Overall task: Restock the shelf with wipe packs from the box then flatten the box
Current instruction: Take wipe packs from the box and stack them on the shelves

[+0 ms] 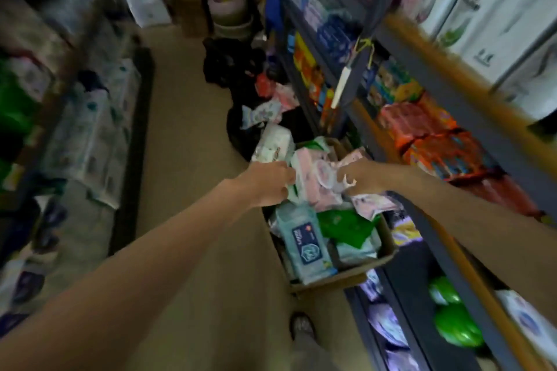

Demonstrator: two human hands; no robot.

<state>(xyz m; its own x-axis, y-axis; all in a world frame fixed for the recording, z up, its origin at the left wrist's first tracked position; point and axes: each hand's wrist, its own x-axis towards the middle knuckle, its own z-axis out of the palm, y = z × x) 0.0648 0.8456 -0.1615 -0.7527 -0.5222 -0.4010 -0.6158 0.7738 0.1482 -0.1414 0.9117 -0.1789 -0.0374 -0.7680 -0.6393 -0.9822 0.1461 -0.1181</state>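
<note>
A bundle of soft pink-and-white plastic wipe packs [316, 178] is held above the open brown cardboard box [361, 272], which sits on the beige floor [187, 135] right against the dark metal shelf unit [422, 69] on the right of the aisle. The left hand [268, 182] grips the bundle's left end, fingers curled round it; the right hand [361, 178] holds the right end, fingers closed on the crinkled wrapping. Both arms reach forward over the box. Inside the box lie more packs: a pale blue wipe pack with a dark label [304, 241] near the front and a green plastic pack [346, 224] beside it. Orange packets [428, 132] fill the shelf level just right of the hands. Beyond the box, black bags [229, 63] lie on the floor.
</note>
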